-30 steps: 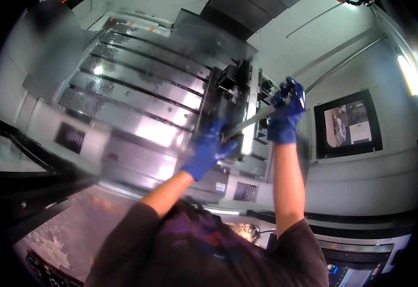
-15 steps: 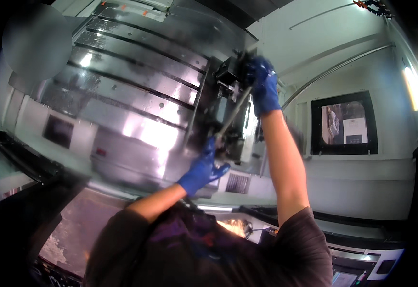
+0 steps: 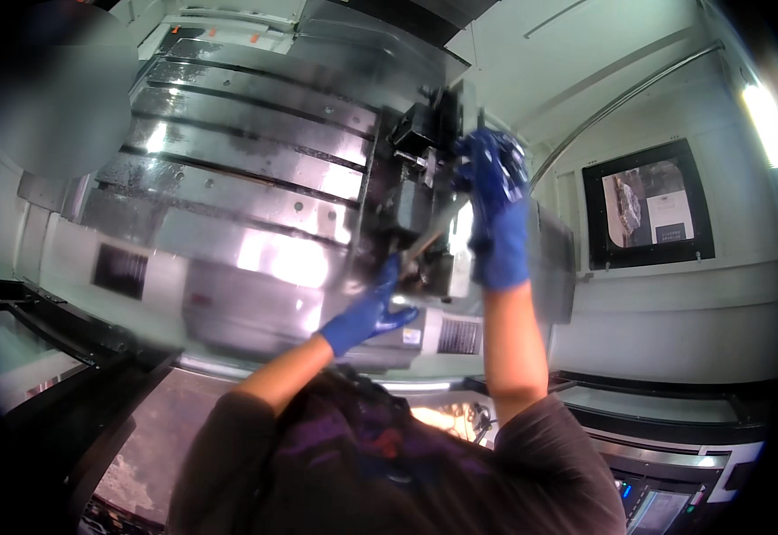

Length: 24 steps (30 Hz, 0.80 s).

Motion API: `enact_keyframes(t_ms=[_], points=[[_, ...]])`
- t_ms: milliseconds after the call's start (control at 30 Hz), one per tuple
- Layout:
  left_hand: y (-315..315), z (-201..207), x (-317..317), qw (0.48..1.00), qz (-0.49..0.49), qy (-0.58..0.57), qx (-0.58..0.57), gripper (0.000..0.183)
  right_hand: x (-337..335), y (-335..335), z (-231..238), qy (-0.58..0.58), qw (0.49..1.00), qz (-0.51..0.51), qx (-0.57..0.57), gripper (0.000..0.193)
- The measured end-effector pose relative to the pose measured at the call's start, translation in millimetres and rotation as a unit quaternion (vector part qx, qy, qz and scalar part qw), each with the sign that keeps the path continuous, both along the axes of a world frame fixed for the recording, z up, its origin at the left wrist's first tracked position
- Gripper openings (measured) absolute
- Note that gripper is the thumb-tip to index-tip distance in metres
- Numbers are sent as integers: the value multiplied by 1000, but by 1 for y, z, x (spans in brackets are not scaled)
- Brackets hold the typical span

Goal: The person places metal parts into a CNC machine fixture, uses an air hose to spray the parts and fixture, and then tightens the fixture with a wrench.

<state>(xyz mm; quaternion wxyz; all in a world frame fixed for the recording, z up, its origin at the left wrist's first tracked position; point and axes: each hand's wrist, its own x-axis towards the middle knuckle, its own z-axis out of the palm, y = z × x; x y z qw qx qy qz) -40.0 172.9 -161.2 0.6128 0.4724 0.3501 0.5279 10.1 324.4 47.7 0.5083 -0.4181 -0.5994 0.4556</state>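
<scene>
A dark machine vise [image 3: 411,192] sits at the right end of a slotted metal machine table [image 3: 255,152]. A light rod-like handle [image 3: 431,236] slants from the vise's near end up toward my right hand [image 3: 496,192]. That hand is in a blue glove and looks closed around the rod's far end, though motion blurs it. My left hand [image 3: 362,314], also blue-gloved, is at the rod's near end. Its fingers stretch out against that end and the thumb stands apart. The exact contact there is blurred.
Pale enclosure walls surround the table, with a black-framed window [image 3: 649,205] at right. A curved metal pipe [image 3: 625,107] runs along the right wall. A blurred grey round shape [image 3: 61,98] is at the upper left. A control panel [image 3: 661,508] stands at lower right.
My right hand has come nearer to me, and the rod's far end has swung with it. My left hand stays at the near end. The whole view has shifted slightly.
</scene>
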Motion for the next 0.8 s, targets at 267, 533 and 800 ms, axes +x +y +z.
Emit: enact_keyframes(t_ms=[267, 533, 800], points=[[8, 23, 3, 966, -39, 243, 80, 106, 32, 49, -5, 179, 977, 69, -97, 17], [1, 27, -7, 968, -18, 246, 52, 97, 43, -38, -4, -87, 989, -82, 85, 18], [100, 61, 53, 990, 68, 12, 120, 52, 75, -33, 3, -339, 862, -14, 377, 35]])
